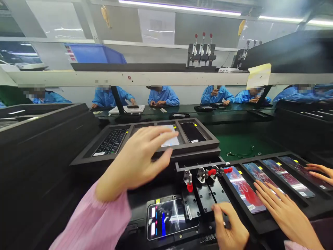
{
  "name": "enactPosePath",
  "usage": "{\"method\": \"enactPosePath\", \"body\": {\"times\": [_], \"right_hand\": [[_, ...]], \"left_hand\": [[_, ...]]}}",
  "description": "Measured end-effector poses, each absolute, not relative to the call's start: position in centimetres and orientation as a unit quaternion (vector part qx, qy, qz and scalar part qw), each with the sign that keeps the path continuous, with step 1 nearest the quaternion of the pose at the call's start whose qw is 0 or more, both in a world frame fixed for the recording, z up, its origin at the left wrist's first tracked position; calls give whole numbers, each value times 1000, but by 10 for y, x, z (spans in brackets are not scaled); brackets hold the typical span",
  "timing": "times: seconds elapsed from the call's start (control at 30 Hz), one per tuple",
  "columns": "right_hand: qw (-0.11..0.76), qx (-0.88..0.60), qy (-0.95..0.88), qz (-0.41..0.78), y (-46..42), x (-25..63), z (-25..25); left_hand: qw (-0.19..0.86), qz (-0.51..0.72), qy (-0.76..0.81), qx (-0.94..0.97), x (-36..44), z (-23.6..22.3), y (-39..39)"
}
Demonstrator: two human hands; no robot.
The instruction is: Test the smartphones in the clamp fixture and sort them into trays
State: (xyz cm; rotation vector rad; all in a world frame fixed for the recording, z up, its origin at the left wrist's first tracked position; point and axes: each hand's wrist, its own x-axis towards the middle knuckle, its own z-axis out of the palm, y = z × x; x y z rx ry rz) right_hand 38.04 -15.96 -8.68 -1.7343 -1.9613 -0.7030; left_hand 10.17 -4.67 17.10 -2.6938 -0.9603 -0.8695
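Observation:
My left hand (140, 156), in a pink sleeve, reaches forward with its fingers spread over a pale-screened phone (171, 140) lying in a slot of the raised black tray (145, 152); it holds nothing. My right hand (230, 231) is low at the front, fingers curled, its thumb tip pressing on the black plate of a test fixture (205, 198). The fixture carries red-handled toggle clamps (213, 172). In the fixture's left cradle lies a lit phone (171, 218). A dark phone (192, 132) and a keyboard-like panel (110, 142) also sit in the raised tray.
To the right, a black tray (275, 225) holds several lit phones (244, 189). A co-worker's two hands (283, 208) (319, 172) rest flat on them. A tall black box (39, 149) walls off the left. Several people in blue coats (163, 95) work across the green bench (241, 142).

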Motion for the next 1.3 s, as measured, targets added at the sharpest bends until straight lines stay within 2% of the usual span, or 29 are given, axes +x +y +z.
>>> {"method": "enactPosePath", "body": {"times": [0.03, 0.1, 0.2, 0.37, 0.53, 0.83, 0.93, 1.07, 1.1, 1.3], "right_hand": [[249, -619, -709, -227, -154, 359, -83], [381, -620, -676, -119, -142, 325, -72], [454, -621, -639, -16, -129, 297, -51], [454, -626, -634, 6, -119, 286, -38], [449, -627, -635, 27, -114, 279, -34], [442, -629, -639, 33, -109, 271, -32], [422, -626, -655, -33, -114, 280, -36], [393, -620, -669, -112, -143, 352, -35], [340, -584, -725, -132, -151, 377, -34], [248, -540, -789, -154, -161, 476, -41]], "left_hand": [[65, -293, -329, -895, 86, 165, -70], [46, -300, -350, -886, 55, 144, -105], [-45, -268, -407, -872, 18, 95, -130], [-207, -187, -464, -841, 1, 1, -128], [-239, -131, -439, -856, 6, -47, -118], [-235, -154, -419, -863, 8, -61, -111], [-237, -150, -419, -864, 7, -63, -112], [-234, -141, -415, -868, 8, -64, -115], [-232, -138, -415, -869, 8, -64, -116], [-229, -131, -414, -871, 9, -63, -118]]}}
